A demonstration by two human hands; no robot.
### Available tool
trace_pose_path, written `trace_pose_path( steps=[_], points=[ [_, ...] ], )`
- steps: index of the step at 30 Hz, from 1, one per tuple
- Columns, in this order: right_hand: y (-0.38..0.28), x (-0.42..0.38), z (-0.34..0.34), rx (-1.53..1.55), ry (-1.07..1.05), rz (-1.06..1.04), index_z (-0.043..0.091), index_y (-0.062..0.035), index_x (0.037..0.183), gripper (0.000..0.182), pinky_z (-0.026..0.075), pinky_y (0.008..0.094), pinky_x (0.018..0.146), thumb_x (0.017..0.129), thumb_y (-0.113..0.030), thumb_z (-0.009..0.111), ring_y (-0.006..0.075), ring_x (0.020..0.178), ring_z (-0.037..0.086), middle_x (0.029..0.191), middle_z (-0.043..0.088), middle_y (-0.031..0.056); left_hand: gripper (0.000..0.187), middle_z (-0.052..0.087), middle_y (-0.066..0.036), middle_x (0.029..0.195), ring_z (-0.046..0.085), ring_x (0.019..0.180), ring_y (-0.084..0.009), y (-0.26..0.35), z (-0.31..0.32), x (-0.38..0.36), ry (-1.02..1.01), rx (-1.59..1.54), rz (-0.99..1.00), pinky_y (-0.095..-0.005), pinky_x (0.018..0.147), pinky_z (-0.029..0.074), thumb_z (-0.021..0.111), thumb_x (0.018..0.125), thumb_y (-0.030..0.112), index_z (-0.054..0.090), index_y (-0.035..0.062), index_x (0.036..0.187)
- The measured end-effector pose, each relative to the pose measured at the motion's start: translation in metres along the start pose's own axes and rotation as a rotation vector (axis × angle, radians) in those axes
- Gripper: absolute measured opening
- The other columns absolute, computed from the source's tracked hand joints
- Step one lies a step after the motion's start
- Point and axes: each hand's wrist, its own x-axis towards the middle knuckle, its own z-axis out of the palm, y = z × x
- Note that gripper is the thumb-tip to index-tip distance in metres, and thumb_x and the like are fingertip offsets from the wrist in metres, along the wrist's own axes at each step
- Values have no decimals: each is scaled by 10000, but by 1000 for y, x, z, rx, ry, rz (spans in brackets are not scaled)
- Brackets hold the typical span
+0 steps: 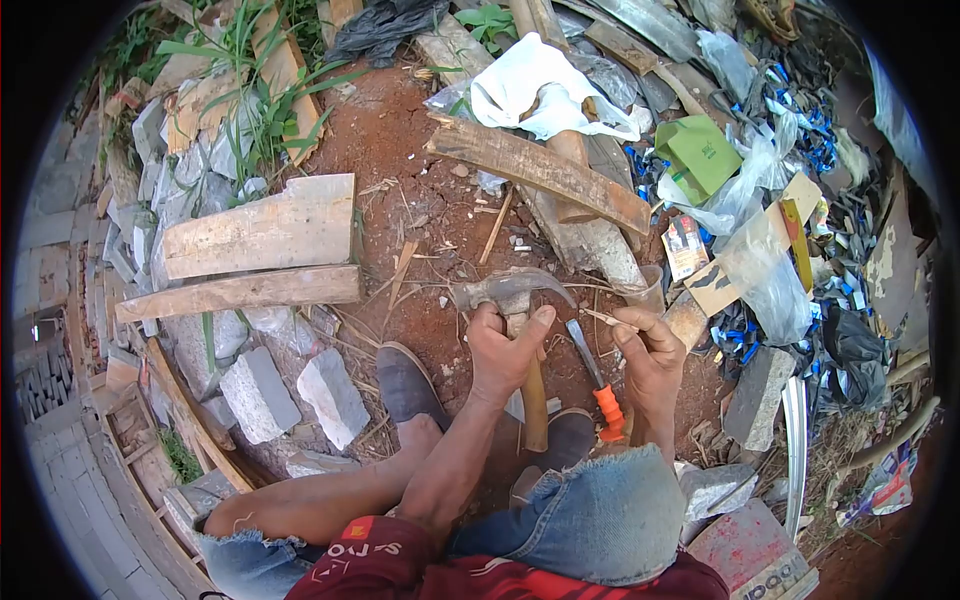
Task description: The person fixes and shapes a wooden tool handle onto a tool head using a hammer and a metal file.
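My left hand (505, 345) is wrapped round the upper handle of a claw hammer (536, 400), just below its rusty metal head. The claw curves right, and the wooden handle hangs down toward my shoes. My right hand (650, 345) pinches a small thin pointed piece (603, 317), light in colour, between thumb and fingertips, near the claw's tip. A chisel (584, 352) with an orange handle (608, 410) lies between my hands, its blade pointing up and left.
A long plank (540, 172) lies ahead on reddish soil. Boards (262, 228) and concrete blocks (260, 395) are at the left. A white bag (530, 85), a green box (698, 155) and plastic litter lie ahead and right. My shoes (410, 383) are below.
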Motion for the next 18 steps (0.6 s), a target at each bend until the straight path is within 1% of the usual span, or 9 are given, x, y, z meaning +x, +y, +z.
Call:
trace_pose_path(
  steps=[1, 2, 3, 5, 7, 9, 11, 12, 18],
  points=[
    [-7, -2, -3, -3, -2, 3, 689, 29, 1090, 157, 488, 252, 806, 940, -14, 674, 110, 855, 615, 1002, 654, 62, 290, 629, -86, 820, 626, 646, -127, 4, 6, -2, 92, 157, 169, -265, 487, 497, 772, 861, 118, 614, -51, 1036],
    [-15, -2, -7, -198, 16, -95, 688, 27, 1088, 158, 488, 254, 795, 935, -12, 676, 115, 858, 614, 1000, 654, 67, 289, 652, -94, 895, 661, 754, -143, 10, 7, -1, 74, 111, 231, -273, 575, 521, 812, 831, 101, 649, -37, 1025],
    [-25, -2, -9, -393, 28, -197, 688, 25, 1086, 160, 488, 255, 784, 930, -10, 679, 120, 860, 613, 998, 655, 72, 289, 652, -94, 895, 661, 754, -143, 13, 6, 3, 82, 104, 233, -273, 575, 521, 812, 831, 101, 649, -37, 1025],
    [-52, 3, -5, -460, -33, -295, 690, 15, 1070, 157, 496, 272, 742, 913, -5, 689, 154, 839, 629, 977, 665, 99, 256, 710, -123, 1012, 701, 840, -181, 19, 1, 13, 81, 413, 803, -317, 752, 563, 799, 822, 28, 686, -12, 1048],
    [-75, 7, 5, -622, -119, -459, 691, 11, 1046, 142, 500, 292, 701, 906, -10, 696, 190, 797, 641, 932, 671, 121, 327, 698, -148, 1032, 707, 874, -226, 15, -2, 22, 73, 497, 851, -332, 776, 561, 815, 783, 0, 674, -8, 1078],
    [-92, 17, 19, -691, -151, -538, 688, 0, 1021, 154, 504, 317, 659, 872, -7, 726, 233, 758, 647, 885, 664, 139, 427, 680, -147, 1091, 682, 954, -231, 19, 7, 29, 25, 345, 900, -338, 816, 540, 823, 785, 12, 628, 13, 1164],
    [-107, 27, 30, -802, -267, -702, 680, -8, 1008, 185, 510, 340, 644, 836, 5, 747, 260, 747, 649, 866, 658, 133, 427, 694, -151, 1024, 701, 900, -279, 25, 13, 32, 20, 300, 904, -355, 775, 555, 802, 751, -34, 642, -10, 1146],
    [-115, 30, 36, -861, -314, -733, 673, -15, 1010, 237, 515, 363, 634, 796, 9, 770, 279, 747, 650, 870, 654, 123, 437, 695, -155, 1022, 701, 899, -286, 23, 14, 33, 16, 316, 919, -357, 776, 555, 800, 748, -33, 643, -10, 1155],
    [-119, 39, 53, -969, -522, -765, 652, -24, 1032, 291, 518, 385, 641, 773, -8, 784, 281, 771, 643, 896, 634, 110, 500, 709, -150, 1027, 699, 913, -310, 15, 16, 39, -4, 287, 946, -374, 784, 551, 796, 727, -19, 644, -2, 1203]
  ],
)
